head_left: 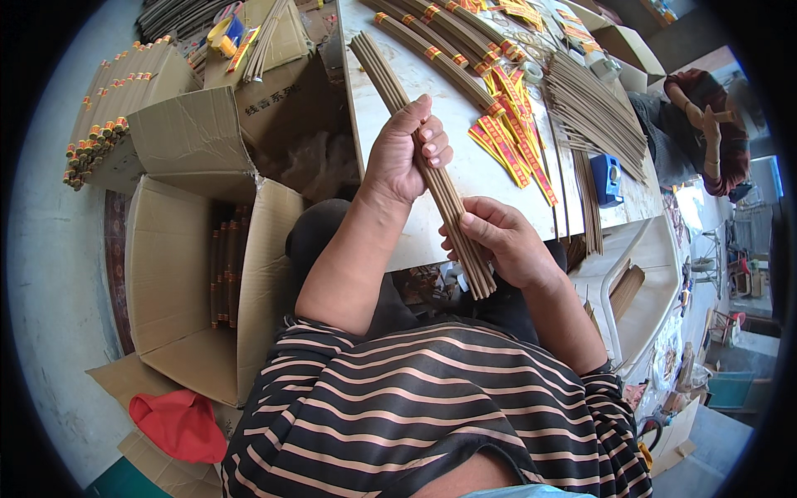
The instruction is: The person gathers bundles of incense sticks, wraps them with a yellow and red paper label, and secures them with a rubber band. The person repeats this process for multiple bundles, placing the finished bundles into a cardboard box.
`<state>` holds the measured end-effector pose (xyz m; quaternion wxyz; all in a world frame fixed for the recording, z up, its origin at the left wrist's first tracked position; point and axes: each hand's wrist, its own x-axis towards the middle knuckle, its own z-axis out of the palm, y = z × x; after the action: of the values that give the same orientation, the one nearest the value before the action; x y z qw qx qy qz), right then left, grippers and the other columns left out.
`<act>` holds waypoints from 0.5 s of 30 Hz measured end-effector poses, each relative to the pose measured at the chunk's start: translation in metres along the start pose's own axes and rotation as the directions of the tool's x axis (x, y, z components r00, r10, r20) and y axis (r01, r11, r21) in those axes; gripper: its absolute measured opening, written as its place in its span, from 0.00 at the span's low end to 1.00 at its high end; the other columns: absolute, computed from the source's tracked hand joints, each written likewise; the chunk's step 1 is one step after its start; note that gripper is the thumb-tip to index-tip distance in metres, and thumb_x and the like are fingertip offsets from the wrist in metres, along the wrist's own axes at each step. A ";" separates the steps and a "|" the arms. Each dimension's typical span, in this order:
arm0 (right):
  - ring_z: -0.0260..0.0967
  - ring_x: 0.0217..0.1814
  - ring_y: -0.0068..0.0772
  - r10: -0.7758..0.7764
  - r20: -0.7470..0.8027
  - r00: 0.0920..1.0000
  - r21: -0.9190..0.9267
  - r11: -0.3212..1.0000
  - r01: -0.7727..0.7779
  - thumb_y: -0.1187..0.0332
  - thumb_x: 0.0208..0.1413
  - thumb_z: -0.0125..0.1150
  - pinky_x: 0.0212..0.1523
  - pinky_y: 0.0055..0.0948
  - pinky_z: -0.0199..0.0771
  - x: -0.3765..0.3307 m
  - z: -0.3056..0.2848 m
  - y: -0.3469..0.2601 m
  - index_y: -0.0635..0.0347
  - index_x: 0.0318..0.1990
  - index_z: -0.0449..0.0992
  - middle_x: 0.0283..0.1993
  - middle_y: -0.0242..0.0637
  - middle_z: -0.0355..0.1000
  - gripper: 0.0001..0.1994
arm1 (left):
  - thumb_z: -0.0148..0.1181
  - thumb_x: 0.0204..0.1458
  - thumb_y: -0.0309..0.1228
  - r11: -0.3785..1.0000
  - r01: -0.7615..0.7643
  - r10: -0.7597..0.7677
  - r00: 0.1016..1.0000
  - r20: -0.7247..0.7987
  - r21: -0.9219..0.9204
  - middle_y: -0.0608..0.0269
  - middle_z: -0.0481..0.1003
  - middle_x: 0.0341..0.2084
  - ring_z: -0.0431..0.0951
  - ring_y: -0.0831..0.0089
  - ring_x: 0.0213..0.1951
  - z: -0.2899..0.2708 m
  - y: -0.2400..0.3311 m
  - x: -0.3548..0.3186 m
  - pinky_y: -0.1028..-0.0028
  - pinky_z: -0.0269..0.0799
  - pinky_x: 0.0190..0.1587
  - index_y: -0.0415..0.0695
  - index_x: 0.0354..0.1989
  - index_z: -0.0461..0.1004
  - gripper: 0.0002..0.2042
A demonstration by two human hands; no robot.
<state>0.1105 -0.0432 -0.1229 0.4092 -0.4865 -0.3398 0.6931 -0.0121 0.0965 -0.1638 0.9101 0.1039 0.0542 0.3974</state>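
Far left of both hands, beyond the left forearm, banded stick bundles (pixel 124 91) lie stacked, coloured ends outward. Nearer, left of the left forearm, an open cardboard box (pixel 170 274) holds more wrapped bundles (pixel 222 270) upright or nearly so; a red cloth (pixel 178 425) lies crumpled below it. Left hand (pixel 408 153) curled closed round the upper part of a bundle of thin brown sticks (pixel 440 195), thumb laid along it. Bundle slants between the two hands over the near edge of the white table (pixel 422 232), lower ends just past the right hand (pixel 502 241), which is partly closed: thumb on top, fingers behind, pinching the lower part. Beyond the hands, more banded bundles (pixel 423 51); red-and-yellow paper strips (pixel 510 137) fan out above the right hand. To their right, a spread of loose sticks (pixel 594 108), then a blue tape dispenser (pixel 608 180) near the table's edge. Farthest right of the hands, another person (pixel 701 124), forearms raised.
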 end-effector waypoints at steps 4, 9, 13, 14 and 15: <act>0.71 0.39 0.30 -0.034 0.018 0.999 -0.054 0.998 0.035 0.60 0.56 0.55 0.39 0.27 0.73 0.006 0.004 0.001 0.68 0.49 0.64 0.38 0.41 0.70 0.21 | 0.56 0.53 0.32 1.000 0.018 -0.018 0.999 0.041 0.002 0.72 0.60 0.10 0.60 0.81 0.11 0.003 -0.002 -0.002 0.81 0.56 0.13 0.48 0.18 0.63 0.13; 0.65 0.14 0.24 0.269 0.206 0.941 0.211 0.927 -0.311 0.65 0.51 0.61 0.16 0.20 0.69 0.012 0.013 0.003 0.62 0.34 0.66 0.18 0.33 0.66 0.12 | 0.55 0.53 0.32 0.998 0.065 -0.064 0.992 0.110 -0.005 0.72 0.59 0.10 0.60 0.82 0.12 0.007 -0.005 -0.005 0.81 0.56 0.14 0.48 0.19 0.63 0.12; 0.59 0.10 0.21 0.218 0.022 0.976 -0.003 0.976 -0.218 0.69 0.51 0.59 0.10 0.19 0.60 0.016 0.014 0.006 0.61 0.30 0.63 0.15 0.29 0.62 0.10 | 0.58 0.50 0.31 0.982 -0.055 0.082 0.985 -0.150 0.179 0.68 0.65 0.13 0.64 0.76 0.13 0.009 -0.002 -0.002 0.76 0.62 0.17 0.45 0.21 0.64 0.11; 0.57 0.10 0.19 0.197 -0.109 0.974 -0.211 0.953 -0.216 0.70 0.51 0.59 0.09 0.19 0.57 0.016 0.018 0.005 0.61 0.29 0.62 0.15 0.29 0.61 0.10 | 0.57 0.51 0.32 0.962 -0.091 0.144 0.970 -0.197 0.256 0.71 0.65 0.14 0.65 0.79 0.15 0.006 0.000 -0.002 0.77 0.62 0.19 0.48 0.21 0.64 0.11; 0.56 0.10 0.19 0.196 -0.126 0.972 -0.252 0.942 -0.223 0.70 0.51 0.59 0.09 0.19 0.57 0.015 0.019 0.006 0.61 0.29 0.61 0.15 0.29 0.61 0.10 | 0.59 0.51 0.34 0.944 -0.126 0.209 0.943 -0.257 0.304 0.71 0.64 0.13 0.64 0.79 0.15 0.007 0.001 -0.001 0.77 0.61 0.20 0.48 0.21 0.64 0.11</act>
<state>0.0882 -0.0335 -0.1283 0.2808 -0.6040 -0.3549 0.6560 -0.0128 0.0956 -0.1571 0.8307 0.1789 0.2325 0.4731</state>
